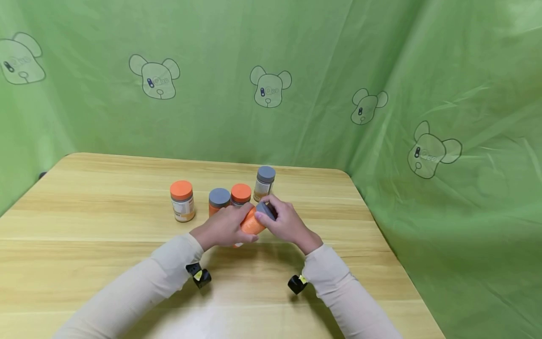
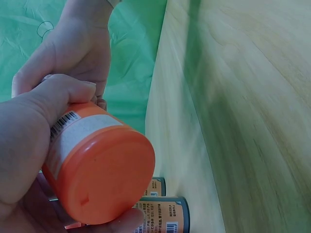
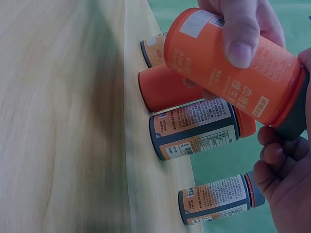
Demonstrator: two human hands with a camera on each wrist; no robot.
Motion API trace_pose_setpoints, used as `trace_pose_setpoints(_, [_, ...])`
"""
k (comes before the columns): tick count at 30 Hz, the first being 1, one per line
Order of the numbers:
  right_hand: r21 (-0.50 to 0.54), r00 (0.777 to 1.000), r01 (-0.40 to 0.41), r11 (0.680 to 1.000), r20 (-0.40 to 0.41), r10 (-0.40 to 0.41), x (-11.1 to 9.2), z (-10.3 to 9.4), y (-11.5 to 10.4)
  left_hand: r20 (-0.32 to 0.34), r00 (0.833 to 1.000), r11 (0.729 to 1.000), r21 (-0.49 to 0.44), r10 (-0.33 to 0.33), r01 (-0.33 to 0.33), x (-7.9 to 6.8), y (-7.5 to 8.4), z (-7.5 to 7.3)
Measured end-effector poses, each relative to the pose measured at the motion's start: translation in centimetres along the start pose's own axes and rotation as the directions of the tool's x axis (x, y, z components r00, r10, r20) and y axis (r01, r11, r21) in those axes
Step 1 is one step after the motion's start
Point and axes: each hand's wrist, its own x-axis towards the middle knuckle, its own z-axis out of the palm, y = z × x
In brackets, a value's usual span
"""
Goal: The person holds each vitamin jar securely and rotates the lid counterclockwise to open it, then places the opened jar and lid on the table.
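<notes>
Orange supplement jar (image 1: 251, 224) with a dark grey lid (image 3: 295, 116) sits between the two hands, tilted and lifted clear of the wooden table (image 1: 127, 282). From my remote seat I judge the step in hand to be working that lid; whether it is going on or coming off, I cannot tell. I would say the next move calls for a steady left hold while the right fingers twist, keeping the jar's axis in line.

I see the left hand (image 1: 226, 226) gripping the body, thumb laid across one side, and the right hand (image 1: 289, 221) pinching the lid from the other end. Both forearms slant inward toward the grip. Just beyond the left hand stand a grey-lidded orange jar (image 1: 219, 199) and an orange-lidded jar (image 1: 241, 193); another labelled jar (image 1: 182, 207) waits farther left, and a grey-lidded labelled jar (image 1: 264, 182) stands beyond the right hand.
</notes>
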Motion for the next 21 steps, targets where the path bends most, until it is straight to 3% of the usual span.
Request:
trace_pose_setpoints(14, [0.064,0.997,0.009,0.998,0.073,-0.014,-0.08,-0.37,0.0,-0.012,0.999,0.999,0.012,0.039,-0.039,0.02,-0.52,-0.02])
trace_pose_setpoints(21, [0.101,0.995,0.003,0.995,0.104,-0.013,-0.15,-0.56,0.0,-0.009,1.0,1.0,0.014,0.026,-0.026,0.07,-0.68,0.15])
